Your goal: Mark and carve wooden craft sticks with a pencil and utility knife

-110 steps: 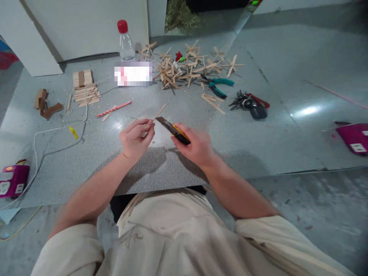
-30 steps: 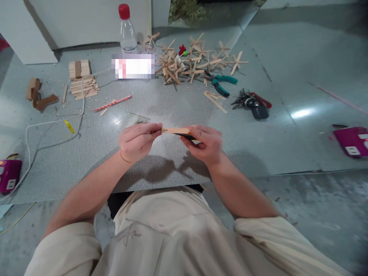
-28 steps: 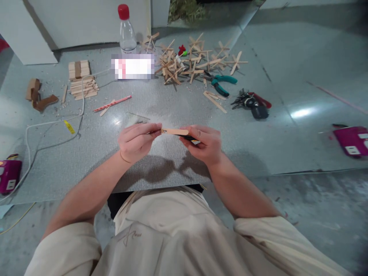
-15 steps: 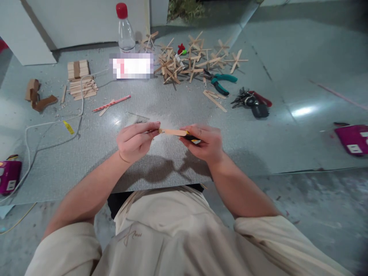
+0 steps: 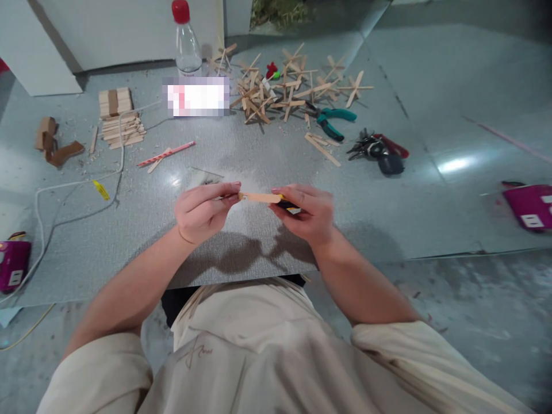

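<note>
Between my hands, just above the table, is a flat wooden craft stick [image 5: 259,198]. My left hand [image 5: 207,208] pinches its left end between thumb and fingertips. My right hand [image 5: 304,210] is closed around a small black-and-yellow tool [image 5: 290,206], mostly hidden in the palm, so its kind does not show. The stick's right end meets the right fingertips and the tool. Beyond the hands lies a pile of craft sticks joined in star shapes [image 5: 259,100]. A few loose sticks [image 5: 322,149] rest nearer to me.
Teal-handled pliers [image 5: 332,122] and a bunch of keys [image 5: 379,150] lie right of the pile. At left are bundled sticks [image 5: 115,103], a pencil [image 5: 167,153], a white cable [image 5: 77,185] and brown paper strips [image 5: 58,146]. A red-capped bottle [image 5: 187,49] stands behind.
Both hands stay almost in place, still holding the stick and the tool. The view has shifted very slightly.
</note>
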### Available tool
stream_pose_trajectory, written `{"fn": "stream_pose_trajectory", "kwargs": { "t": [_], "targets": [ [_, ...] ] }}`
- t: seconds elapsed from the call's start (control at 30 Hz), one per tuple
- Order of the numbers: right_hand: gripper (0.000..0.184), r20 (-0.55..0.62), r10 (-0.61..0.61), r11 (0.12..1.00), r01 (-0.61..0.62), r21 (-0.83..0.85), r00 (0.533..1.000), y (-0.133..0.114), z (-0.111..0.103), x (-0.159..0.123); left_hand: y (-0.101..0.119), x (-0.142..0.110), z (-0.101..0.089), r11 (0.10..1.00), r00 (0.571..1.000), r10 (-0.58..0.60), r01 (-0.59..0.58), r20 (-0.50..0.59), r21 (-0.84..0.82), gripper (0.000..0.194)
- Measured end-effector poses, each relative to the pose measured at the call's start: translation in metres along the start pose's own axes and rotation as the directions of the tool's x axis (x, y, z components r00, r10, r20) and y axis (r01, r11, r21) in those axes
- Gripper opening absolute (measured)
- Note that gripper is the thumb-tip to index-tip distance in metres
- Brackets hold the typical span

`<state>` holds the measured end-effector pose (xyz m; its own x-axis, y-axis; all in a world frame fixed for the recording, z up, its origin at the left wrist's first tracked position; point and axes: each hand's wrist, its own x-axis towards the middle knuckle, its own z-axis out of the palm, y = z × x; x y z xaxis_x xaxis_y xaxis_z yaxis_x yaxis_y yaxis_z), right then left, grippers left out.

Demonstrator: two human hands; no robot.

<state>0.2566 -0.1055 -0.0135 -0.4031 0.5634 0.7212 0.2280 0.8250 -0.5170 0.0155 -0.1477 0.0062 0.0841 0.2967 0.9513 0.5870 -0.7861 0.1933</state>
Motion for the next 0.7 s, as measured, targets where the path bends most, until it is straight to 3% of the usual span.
{"fn": "stream_pose_trajectory", "kwargs": {
  "t": [0.13, 0.33, 0.47, 0.7],
  "targets": [
    [0.023, 0.012, 0.015, 0.998, -0.014, -0.058, 1.000, -0.0004, -0.0005, 0.0007, 0.0009, 0.0010, -0.0001, 1.000, 1.000, 0.004, -0.004, 0.003, -0.015, 0.011],
    [0.031, 0.010, -0.009, 1.000, 0.009, -0.010, 1.000, -0.0038, -0.0010, 0.0037, 0.0014, -0.0022, -0.0005, 1.000, 1.000, -0.030, 0.030, 0.005, -0.006, 0.009],
    [0.029, 0.012, 0.037, 0.998, -0.036, -0.052, 0.999, -0.0025, -0.0015, 0.0011, 0.0005, -0.0031, 0.0012, 0.995, 0.997, -0.080, 0.079, 0.004, 0.063, 0.003],
    [0.029, 0.095, 0.133, 0.989, -0.125, -0.082, 0.987, 0.0003, -0.0018, -0.0013, -0.0011, 0.0010, 0.0043, 0.998, 0.998, -0.057, 0.057, -0.009, 0.035, 0.015]
  ]
}}
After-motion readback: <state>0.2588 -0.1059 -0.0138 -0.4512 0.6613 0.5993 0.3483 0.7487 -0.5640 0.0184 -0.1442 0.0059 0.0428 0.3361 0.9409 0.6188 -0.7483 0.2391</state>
